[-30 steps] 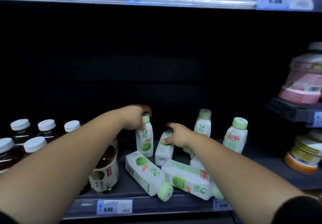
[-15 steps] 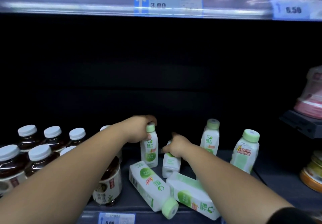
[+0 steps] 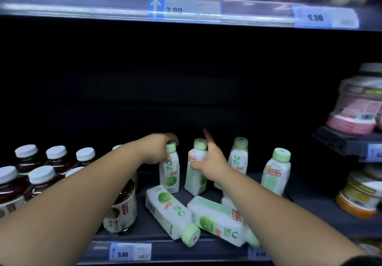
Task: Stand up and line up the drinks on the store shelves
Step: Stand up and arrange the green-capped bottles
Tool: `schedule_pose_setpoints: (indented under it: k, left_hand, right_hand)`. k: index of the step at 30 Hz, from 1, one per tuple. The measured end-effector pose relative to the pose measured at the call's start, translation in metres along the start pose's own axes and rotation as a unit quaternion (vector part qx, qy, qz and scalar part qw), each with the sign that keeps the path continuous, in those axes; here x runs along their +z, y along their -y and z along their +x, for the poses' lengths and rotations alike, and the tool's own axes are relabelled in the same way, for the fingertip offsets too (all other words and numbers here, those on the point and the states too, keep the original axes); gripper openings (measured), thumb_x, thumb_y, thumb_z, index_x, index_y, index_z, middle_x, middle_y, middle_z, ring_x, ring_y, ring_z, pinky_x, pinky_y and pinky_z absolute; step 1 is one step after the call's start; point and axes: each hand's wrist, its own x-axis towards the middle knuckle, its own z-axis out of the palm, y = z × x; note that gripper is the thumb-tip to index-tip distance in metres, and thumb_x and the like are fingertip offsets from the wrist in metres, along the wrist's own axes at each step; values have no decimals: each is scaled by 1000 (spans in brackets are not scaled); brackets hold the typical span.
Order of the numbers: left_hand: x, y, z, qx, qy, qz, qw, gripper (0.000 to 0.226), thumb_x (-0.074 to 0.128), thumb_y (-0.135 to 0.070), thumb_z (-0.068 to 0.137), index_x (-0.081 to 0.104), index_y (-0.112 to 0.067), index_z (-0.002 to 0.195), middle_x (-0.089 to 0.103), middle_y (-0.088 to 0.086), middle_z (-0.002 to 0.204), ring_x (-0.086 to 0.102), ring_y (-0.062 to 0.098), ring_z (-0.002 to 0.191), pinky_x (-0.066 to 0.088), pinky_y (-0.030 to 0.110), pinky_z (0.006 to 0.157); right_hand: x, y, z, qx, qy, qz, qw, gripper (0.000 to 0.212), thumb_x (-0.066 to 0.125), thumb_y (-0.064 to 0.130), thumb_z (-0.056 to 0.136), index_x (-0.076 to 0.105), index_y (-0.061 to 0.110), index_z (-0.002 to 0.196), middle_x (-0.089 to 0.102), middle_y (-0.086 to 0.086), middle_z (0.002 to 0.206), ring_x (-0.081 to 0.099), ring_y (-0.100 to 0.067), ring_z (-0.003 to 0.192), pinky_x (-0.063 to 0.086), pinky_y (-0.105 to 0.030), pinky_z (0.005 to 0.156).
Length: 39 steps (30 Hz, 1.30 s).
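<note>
The left grip (image 3: 160,151) (a bare hand, like the other) is curled over the green cap and neck of an upright white bottle (image 3: 169,171) at the middle of the shelf (image 3: 308,203), holding it from above. Just to its right stands a second white bottle (image 3: 195,174), leaning a little. The right grip (image 3: 211,161) touches this one without clasping it: the thumb lies against the front of the bottle and the forefinger points straight up past the cap, while the remaining fingers are too foreshortened to read.

Further right a third bottle (image 3: 237,158) stands upright behind the right wrist, and a fourth bottle (image 3: 276,174) stands apart from the others toward the right. Two more are down on their sides near the front edge: one fallen bottle (image 3: 165,210) with its green cap pointing at the shelf lip, and a second fallen bottle (image 3: 217,218) lying across beside it, partly under the right forearm.

To the left sit dark tea bottles (image 3: 39,183) with white caps, in rows, and a brown labelled bottle (image 3: 122,210) nearest the white ones. A price tag (image 3: 130,252) reading 5.00 hangs on the shelf rail. On the right, a pink-labelled jug (image 3: 357,108) stands on a separate higher ledge.
</note>
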Motion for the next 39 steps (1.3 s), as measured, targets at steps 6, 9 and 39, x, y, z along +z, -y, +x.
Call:
schedule_pose_setpoints:
  k: [6, 9, 39]
  left_hand:
    - [-4, -9, -6, 0, 41, -75, 996, 42, 73, -9, 86, 55, -31, 117, 60, -3, 106, 64, 20, 96, 62, 42, 74]
    - [-5, -10, -8, 2, 46, -97, 994, 38, 73, -16, 87, 56, -31, 116, 60, -3, 110, 64, 19, 99, 62, 41, 75]
    - [17, -53, -93, 172, -54, -8, 984, 43, 79, -33, 82, 64, -29, 122, 56, -16, 119, 49, -10, 99, 35, 9, 82]
  right_hand:
    - [-16, 24, -11, -8, 57, -35, 998, 63, 73, 32, 84, 49, 34, 142, 58, 7, 130, 56, -12, 114, 47, -27, 94]
    - [-25, 33, -7, 20, 80, -33, 996, 39, 63, 38, 90, 60, 33, 129, 64, 5, 122, 61, -13, 108, 53, -40, 96]
    - [-76, 32, -86, -22, 201, -195, 960, 47, 77, 37, 86, 61, 28, 129, 63, 11, 120, 61, -4, 108, 49, -27, 97]
